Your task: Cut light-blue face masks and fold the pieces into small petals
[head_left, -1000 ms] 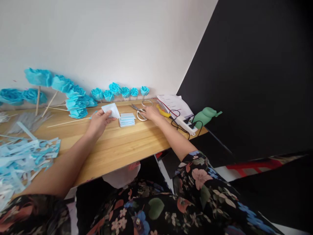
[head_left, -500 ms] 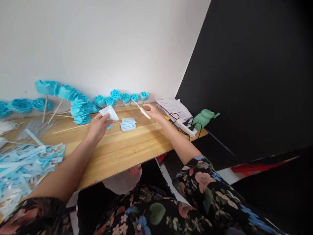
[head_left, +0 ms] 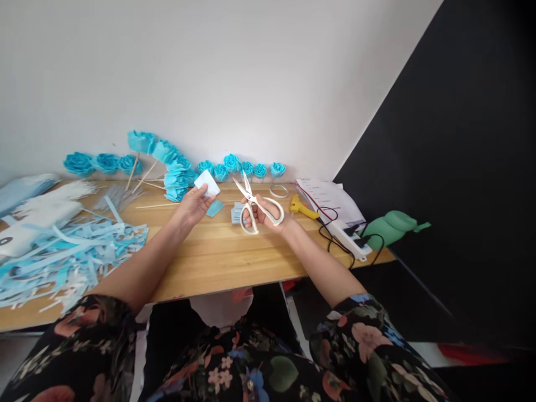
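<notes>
1. A thin white square (head_left: pixel 207 184) is pinched at its lower edge by the left hand (head_left: pixel 193 206), above the table (head_left: pixel 209 262).
2. Metal scissors (head_left: pixel 251 198) with cream loops are held in the right hand (head_left: pixel 263 218), blades parted in a V.
3. Bare wood grain is seen between the forearms (head_left: pixel 157 262), down to the front edge (head_left: pixel 209 291).
4. Ruffled blue flowers (head_left: pixel 178 178) are lined along the wall (head_left: pixel 209 84).
5. Print is seen on white sheets (head_left: pixel 330 201), too small to be read.

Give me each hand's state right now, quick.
Left hand: closed, holding a white square in its fingers.
Right hand: closed, holding scissors, blades apart.
</notes>
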Motion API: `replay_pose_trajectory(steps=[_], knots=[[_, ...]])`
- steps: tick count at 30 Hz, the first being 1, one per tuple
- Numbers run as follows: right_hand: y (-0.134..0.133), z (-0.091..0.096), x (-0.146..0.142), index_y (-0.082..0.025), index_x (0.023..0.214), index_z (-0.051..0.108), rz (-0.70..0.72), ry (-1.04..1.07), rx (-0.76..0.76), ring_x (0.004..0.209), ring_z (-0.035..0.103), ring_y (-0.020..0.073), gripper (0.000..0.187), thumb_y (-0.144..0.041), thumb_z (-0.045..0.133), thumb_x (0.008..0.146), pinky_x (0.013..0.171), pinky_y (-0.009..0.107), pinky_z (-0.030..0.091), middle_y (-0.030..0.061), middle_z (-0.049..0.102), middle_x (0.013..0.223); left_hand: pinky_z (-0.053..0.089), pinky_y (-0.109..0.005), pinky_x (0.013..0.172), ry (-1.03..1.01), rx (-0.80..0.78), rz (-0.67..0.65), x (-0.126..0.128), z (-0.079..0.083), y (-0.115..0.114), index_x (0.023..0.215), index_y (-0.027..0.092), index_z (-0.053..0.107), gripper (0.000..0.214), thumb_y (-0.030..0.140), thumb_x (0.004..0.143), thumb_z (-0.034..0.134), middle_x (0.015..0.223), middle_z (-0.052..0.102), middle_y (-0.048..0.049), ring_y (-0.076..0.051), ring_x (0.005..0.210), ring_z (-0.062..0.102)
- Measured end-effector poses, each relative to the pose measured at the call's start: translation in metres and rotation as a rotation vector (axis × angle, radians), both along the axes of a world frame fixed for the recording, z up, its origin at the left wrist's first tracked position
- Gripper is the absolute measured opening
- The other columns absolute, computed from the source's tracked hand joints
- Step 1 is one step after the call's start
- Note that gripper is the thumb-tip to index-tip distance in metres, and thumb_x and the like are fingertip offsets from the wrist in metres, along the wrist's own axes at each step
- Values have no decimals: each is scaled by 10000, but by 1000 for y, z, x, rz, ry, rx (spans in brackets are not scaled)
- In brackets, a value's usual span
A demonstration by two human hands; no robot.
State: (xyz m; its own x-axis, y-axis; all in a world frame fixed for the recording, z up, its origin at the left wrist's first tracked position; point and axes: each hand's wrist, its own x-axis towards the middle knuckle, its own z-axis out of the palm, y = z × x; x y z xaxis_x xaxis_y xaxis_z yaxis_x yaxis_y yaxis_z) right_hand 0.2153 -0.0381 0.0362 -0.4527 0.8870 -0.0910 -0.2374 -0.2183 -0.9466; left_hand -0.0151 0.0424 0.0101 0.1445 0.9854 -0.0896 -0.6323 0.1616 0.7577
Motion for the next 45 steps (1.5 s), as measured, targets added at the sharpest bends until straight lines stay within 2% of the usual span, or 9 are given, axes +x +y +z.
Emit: replay_pose_trajectory(steps=[6,13,16,23,29,34,45], knots=[[14,4,-16,-171,1067,627,62,-10,8,596,604,151,539,-673,501,913,580,304,557,32,663,727,580,-134,630,-1,-40,22,-4,1,5,905,185,672,80,156,859,731,785,735,18,-76,683,699],[10,-22,-26,-179,1014,607,67,88,-25,537,532,132,445,-608,550,911,524,284,510,2,621,671,573,-130,592,-33,-54,33,-5,-1,6,896,183,676,43,144,887,694,803,745,9,-84,697,702],[8,-27,-25,-182,1031,596,87,58,-26,525,528,132,437,-600,541,917,514,285,505,-3,619,666,580,-137,612,-18,-44,44,-6,-4,9,902,188,678,67,171,864,730,814,745,13,-84,704,701],[4,-27,-28,-162,1075,596,65,-78,21,525,567,136,449,-580,573,914,514,270,497,-5,638,660,560,-116,577,-67,-89,56,-6,1,6,875,172,671,63,117,906,663,762,732,19,-71,646,685],[-1,-23,-34,-115,1120,568,45,-127,40,539,576,91,399,-486,506,986,538,220,464,-12,666,690,563,-124,611,-98,-123,38,-4,9,0,887,145,663,95,80,930,611,745,722,14,-71,650,691],[-2,-21,-35,-112,1109,558,31,-149,49,532,576,81,400,-488,488,992,530,208,451,-21,664,689,561,-121,615,-97,-127,37,-5,11,-1,912,142,667,158,79,971,534,745,724,12,-70,655,691],[1,-26,-32,-134,1121,571,32,-155,73,537,597,105,494,-582,587,914,520,225,490,-7,663,706,570,-132,597,-86,-103,23,-5,5,2,919,134,671,68,88,926,622,753,732,0,-82,648,696]])
